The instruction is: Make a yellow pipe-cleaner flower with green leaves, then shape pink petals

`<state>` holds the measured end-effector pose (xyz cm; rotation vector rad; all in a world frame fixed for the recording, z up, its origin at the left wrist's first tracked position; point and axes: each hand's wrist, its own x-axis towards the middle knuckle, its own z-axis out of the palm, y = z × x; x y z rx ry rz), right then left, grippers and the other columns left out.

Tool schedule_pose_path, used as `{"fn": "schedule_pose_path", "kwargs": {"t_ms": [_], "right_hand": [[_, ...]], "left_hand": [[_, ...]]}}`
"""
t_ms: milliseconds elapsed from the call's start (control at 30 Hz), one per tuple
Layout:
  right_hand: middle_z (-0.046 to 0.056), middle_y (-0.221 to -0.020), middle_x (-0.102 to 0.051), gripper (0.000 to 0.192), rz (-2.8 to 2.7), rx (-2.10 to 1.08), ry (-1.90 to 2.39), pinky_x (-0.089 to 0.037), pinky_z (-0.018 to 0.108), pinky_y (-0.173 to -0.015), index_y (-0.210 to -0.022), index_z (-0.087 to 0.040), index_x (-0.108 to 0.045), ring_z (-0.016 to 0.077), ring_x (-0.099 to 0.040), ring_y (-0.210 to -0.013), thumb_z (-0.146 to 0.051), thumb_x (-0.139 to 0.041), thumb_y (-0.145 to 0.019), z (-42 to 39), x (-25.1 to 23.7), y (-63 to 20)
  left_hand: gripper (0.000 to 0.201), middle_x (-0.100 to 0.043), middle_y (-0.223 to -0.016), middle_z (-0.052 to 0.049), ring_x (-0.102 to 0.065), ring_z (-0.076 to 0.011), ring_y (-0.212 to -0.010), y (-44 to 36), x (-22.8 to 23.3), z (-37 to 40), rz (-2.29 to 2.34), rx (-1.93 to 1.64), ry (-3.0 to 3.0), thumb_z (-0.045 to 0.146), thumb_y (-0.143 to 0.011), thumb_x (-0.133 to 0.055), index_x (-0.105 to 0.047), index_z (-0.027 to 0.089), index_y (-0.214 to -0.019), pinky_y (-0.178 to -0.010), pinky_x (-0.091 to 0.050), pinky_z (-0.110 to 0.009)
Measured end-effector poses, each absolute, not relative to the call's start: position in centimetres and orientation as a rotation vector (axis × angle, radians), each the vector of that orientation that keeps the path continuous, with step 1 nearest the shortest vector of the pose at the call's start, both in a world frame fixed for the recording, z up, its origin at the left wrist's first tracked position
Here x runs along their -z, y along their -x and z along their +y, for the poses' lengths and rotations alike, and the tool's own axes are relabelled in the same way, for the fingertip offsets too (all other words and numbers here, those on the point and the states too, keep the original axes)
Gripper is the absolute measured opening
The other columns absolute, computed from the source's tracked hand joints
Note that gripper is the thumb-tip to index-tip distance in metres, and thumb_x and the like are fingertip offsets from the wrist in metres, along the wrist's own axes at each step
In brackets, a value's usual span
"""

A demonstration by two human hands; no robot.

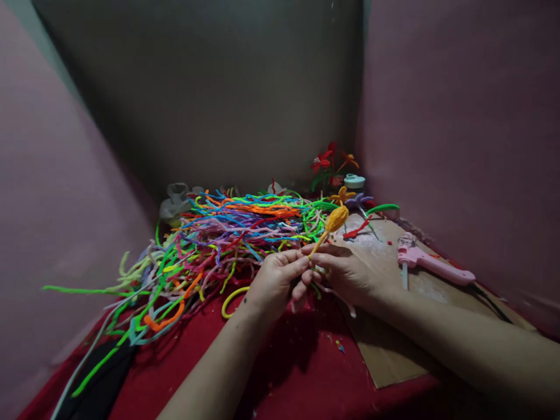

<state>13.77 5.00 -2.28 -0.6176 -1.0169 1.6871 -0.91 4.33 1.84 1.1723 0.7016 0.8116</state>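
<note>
Between my two hands stands a yellow-orange pipe-cleaner flower bud (336, 219) on a thin stem, its head tilted up and to the right. My left hand (280, 279) pinches the lower end of the stem between thumb and fingers. From the other side my right hand (343, 269) grips the same stem, its fingertips meeting those of the left. Just behind both hands lies a large heap of coloured pipe cleaners (245, 224). A pale strand hangs below the right hand.
A pink hot glue gun (431, 265) rests on a cardboard sheet (389, 350) at right. Red flowers (322, 162) and a pale-lidded jar (354, 182) stand at the back near the walls. A clear plastic bag (175, 201) sits behind the heap. Red cloth (306, 361) covers the table.
</note>
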Motion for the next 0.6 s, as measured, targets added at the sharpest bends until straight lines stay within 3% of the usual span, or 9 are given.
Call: {"fn": "schedule_pose_path", "kwargs": {"t_ms": [100,200,300,600], "right_hand": [[-0.001,-0.056,-0.053,0.022,-1.004,-1.635,0.619,-0.031,0.022,-0.046,-0.094,-0.016,-0.066,0.0087,-0.046,-0.049,-0.026,-0.065,-0.074,4.9,2.2,-13.9],[-0.004,-0.051,-0.044,0.018,-1.006,-1.6,0.637,-0.031,0.021,-0.047,-0.089,-0.018,-0.067,0.0082,-0.042,-0.049,-0.027,-0.067,-0.073,4.8,2.2,-13.9],[-0.003,-0.057,-0.048,0.018,-1.005,-1.571,0.691,-0.031,0.022,-0.048,-0.088,-0.018,-0.068,0.0073,-0.041,-0.049,-0.028,-0.067,-0.073,4.8,2.1,-13.8],[0.001,-0.067,-0.058,0.013,-1.032,-1.549,0.661,-0.035,0.024,-0.055,-0.081,-0.016,-0.071,0.009,-0.047,-0.056,-0.026,-0.068,-0.073,4.6,1.8,-13.6]], "left_hand": [[0.014,-0.055,-0.053,0.003,-0.046,-0.007,-0.038,0.7,-1.7,4.2,0.81,-0.855,-1.462,0.027,-0.078,-0.057,-0.057,0.014,-0.072,-0.039,-0.039,-0.019],[0.007,-0.062,-0.073,-0.002,-0.057,-0.0114,-0.062,0.5,-1.1,4.2,1.044,-1.086,-1.931,0.019,-0.079,-0.056,-0.062,0.016,-0.083,-0.059,-0.046,-0.023],[0.014,-0.064,-0.086,-0.005,-0.059,-0.0148,-0.079,0.5,-0.1,4.4,1.157,-1.276,-2.285,0.018,-0.085,-0.05,-0.064,0.019,-0.089,-0.074,-0.046,-0.026],[0.02,-0.065,-0.092,-0.006,-0.06,-0.0143,-0.085,0.8,0.4,4.4,1.01,-1.406,-2.462,0.012,-0.086,-0.049,-0.06,0.019,-0.101,-0.076,-0.046,-0.024]]}}
